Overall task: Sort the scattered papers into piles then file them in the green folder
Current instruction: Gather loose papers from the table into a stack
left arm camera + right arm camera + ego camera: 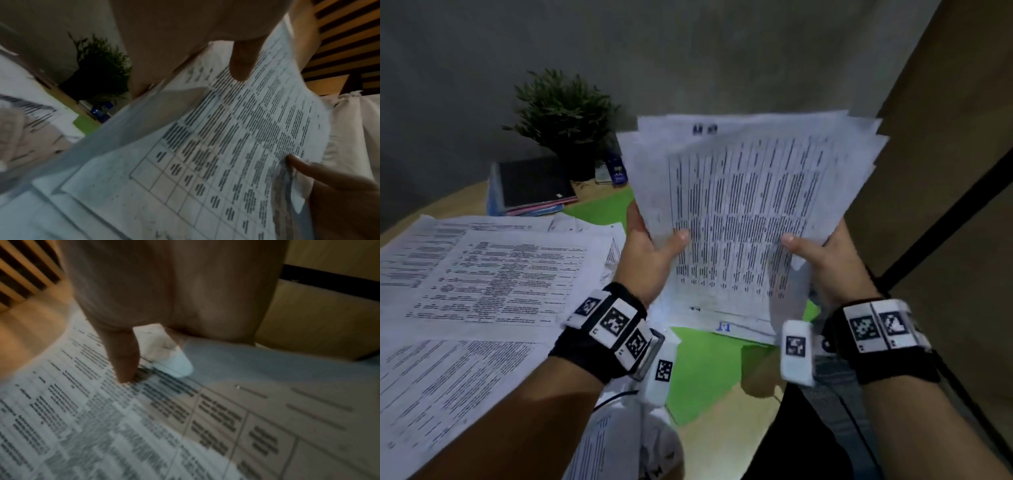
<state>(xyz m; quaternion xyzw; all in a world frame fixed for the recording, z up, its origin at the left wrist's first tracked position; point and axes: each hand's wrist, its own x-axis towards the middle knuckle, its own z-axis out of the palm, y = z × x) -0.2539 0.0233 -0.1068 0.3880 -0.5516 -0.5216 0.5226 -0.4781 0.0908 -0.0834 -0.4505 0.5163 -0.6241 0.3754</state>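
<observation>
I hold an uneven stack of printed papers (750, 212) upright above the green folder (702, 370), which lies flat on the desk. My left hand (654, 250) grips the stack's left edge, thumb on the front sheet. My right hand (822, 253) grips its right edge the same way. The top sheet is a dense table (236, 146); the left thumb (240, 65) presses on it in the left wrist view, and the right thumb (123, 360) in the right wrist view. More loose printed sheets (482, 274) lie spread over the desk to the left.
A potted plant (561, 116) stands at the back of the wooden desk (722, 442). A pile of notebooks (530, 186) lies left of the plant, and a small blue bottle (616, 164) beside it. A wooden panel (945, 171) rises on the right.
</observation>
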